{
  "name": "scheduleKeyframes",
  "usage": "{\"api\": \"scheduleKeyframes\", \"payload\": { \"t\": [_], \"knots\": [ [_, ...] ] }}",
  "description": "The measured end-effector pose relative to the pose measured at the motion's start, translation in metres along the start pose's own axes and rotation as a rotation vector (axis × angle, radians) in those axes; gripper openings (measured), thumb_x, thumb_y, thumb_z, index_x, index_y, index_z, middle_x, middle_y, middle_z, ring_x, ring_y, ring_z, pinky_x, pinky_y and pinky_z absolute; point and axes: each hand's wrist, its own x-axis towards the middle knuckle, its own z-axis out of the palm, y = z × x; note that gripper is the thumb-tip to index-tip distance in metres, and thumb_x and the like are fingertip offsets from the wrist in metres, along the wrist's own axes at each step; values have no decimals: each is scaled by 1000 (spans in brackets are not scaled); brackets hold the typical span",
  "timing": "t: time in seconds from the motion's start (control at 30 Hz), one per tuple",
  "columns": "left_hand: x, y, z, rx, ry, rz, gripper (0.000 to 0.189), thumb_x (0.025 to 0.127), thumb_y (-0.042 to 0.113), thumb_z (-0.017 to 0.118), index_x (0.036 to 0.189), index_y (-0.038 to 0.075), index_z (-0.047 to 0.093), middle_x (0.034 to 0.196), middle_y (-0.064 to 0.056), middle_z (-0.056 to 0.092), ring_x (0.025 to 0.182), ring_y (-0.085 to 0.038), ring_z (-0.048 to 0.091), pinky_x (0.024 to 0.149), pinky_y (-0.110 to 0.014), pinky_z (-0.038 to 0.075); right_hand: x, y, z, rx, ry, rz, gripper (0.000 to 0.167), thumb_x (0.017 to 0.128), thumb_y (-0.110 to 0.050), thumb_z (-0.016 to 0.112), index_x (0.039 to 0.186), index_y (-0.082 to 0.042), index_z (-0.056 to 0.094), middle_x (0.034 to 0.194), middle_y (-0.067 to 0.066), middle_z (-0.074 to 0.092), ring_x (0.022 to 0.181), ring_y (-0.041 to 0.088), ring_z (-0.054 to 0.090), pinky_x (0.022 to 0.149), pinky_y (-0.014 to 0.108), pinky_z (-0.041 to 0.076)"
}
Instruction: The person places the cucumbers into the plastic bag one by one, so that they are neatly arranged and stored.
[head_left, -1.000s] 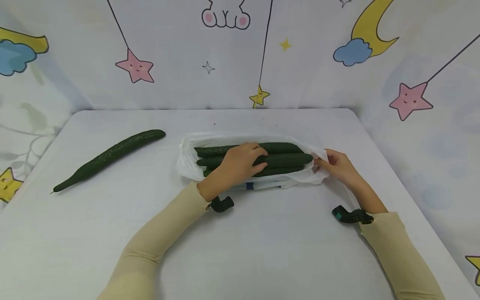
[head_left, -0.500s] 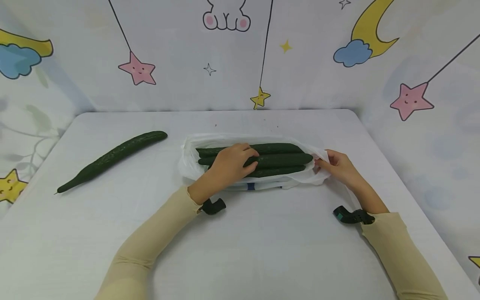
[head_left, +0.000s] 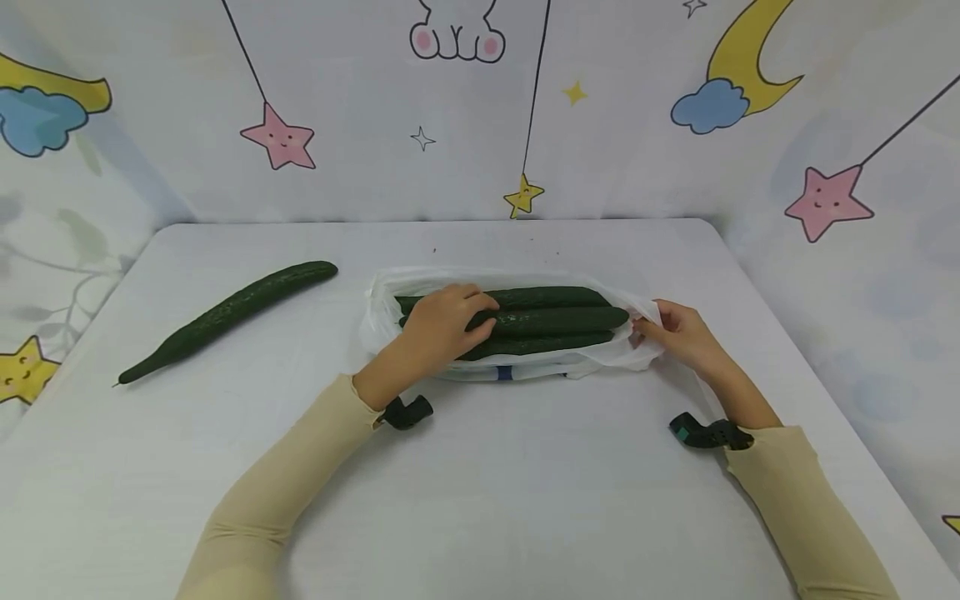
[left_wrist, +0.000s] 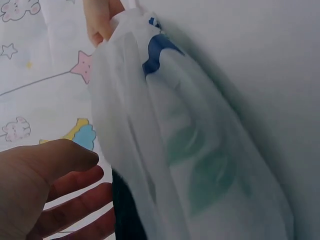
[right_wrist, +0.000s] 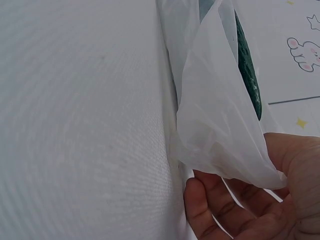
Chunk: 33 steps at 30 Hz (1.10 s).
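A white plastic bag (head_left: 495,367) lies mid-table with its mouth spread wide, and three dark green cucumbers (head_left: 558,320) show inside it side by side. My left hand (head_left: 442,327) is over the left part of these cucumbers, covering some of their length. In the left wrist view, the left fingers (left_wrist: 80,209) are loosely bent and apart from the thumb, their tips against or just beside a cucumber (left_wrist: 125,207); contact is hard to tell. At the bag's right end my right hand (head_left: 678,333) pinches the thin plastic edge between thumb and fingers.
Another cucumber (head_left: 232,318) lies slanted on the white table (head_left: 525,500), left of the bag. Behind the table rises a backdrop (head_left: 352,83) printed with stars and moons. Both wrists carry small black devices.
My left hand has slid left along the cucumbers, uncovering more of them on the right. The cucumbers and the bag stay in place, and my right hand keeps its hold.
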Motion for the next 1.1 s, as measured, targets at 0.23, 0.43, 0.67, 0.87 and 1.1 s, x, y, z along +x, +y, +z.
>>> {"api": "scheduleKeyframes", "payload": {
  "t": [0.23,0.43,0.67,0.87,1.1],
  "knots": [
    [-1,-9,-11,-17,49,-27,17,91,17,69,104,7,73,98,-8,71,85,-24,68,60,-32,54,-1,1,0,3,2,-6,23,98,-10,59,114,6,58,87,-3,68,82,5,60,71,18,49],
    [-4,-17,-19,-10,100,-40,16,90,16,69,103,7,73,95,-7,71,84,-25,68,59,-33,53,-1,1,1,22,0,-15,23,97,-10,59,114,7,57,87,-4,68,81,6,61,70,19,50],
    [-13,-32,-24,22,149,-66,14,90,15,69,102,8,73,91,-7,71,78,-24,66,51,-32,49,-1,0,1,23,-3,-12,24,97,-9,59,115,7,58,88,-3,69,81,5,61,70,19,50],
    [-21,-46,-31,22,184,-122,13,91,13,67,100,7,74,90,-7,70,78,-23,66,49,-32,47,0,2,1,12,-2,-1,25,97,-8,59,117,8,58,89,-1,68,81,5,61,70,18,50],
    [-30,-58,-38,25,270,-150,12,89,8,64,96,7,74,81,-7,69,73,-22,64,46,-32,43,0,1,1,12,-7,5,26,97,-8,59,117,8,57,89,-1,69,81,4,62,70,18,50]
  ]
}}
